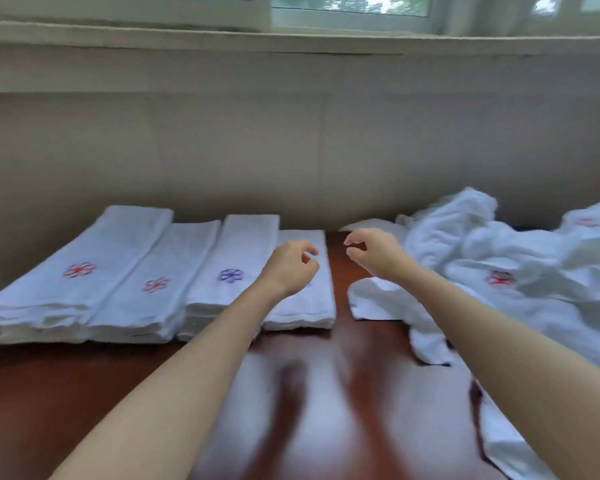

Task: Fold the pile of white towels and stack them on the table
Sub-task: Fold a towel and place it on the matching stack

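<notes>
While both bare arms reach forward over the table (84, 386), the left hand (293, 266) hovers above the rightmost folded towel (305, 306) with its fingers loosely curled and nothing between them. The right hand (371, 252) hangs a little to its right, above the bare strip of dark red-brown wood, fingers likewise loosely curled and holding nothing. The two hands are near each other but apart.

Left of the hands, the folded white towels lie in a row against the wall (291, 150): a tall stack with a red flower emblem (54, 296) at the far left, a second stack with a red emblem (146, 296) just beside it, a third stack with a blue emblem (222, 282), and then the low one under the left hand. Neighbouring stacks touch or slightly overlap.

To the right, the unfolded pile of white towels (520, 271) sprawls crumpled across the table, one corner lying just below the right wrist, a red emblem showing on top. Beyond the wall, a window sill (291, 39) runs across the top.
</notes>
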